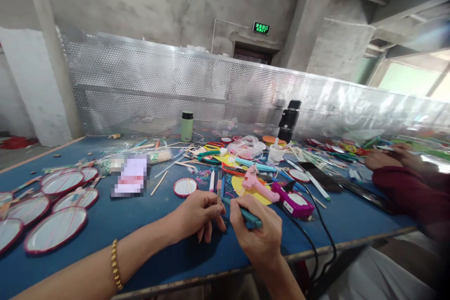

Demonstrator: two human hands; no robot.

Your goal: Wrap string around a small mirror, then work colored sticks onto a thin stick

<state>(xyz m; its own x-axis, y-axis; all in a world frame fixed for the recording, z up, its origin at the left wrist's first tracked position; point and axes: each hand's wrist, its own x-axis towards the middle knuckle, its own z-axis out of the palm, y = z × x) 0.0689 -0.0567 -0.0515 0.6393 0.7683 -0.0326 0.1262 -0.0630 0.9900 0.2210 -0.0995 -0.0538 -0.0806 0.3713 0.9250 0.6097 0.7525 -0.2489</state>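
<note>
My left hand [201, 213] pinches a flat wooden craft stick [219, 188] that stands upright between thumb and fingers. In my right hand [262, 232] is a teal marker pen [251, 218], its tip pointing left toward the stick; whether they touch I cannot tell. A small white disc with a dark red rim [185, 187] lies just beyond my left hand. Past my right hand, a pink glue gun [259, 183] rests partly over a yellow round piece [237, 185] and by a purple box [293, 200].
Several red-rimmed discs [58, 229] lie on the blue table [133, 225] at left, near a phone [131, 176]. Behind stand a green bottle [187, 127], a white cup [276, 154] and a black bottle [288, 122]. Black cables [309, 239] cross the front edge. A co-worker's sleeve [397, 187] is at right.
</note>
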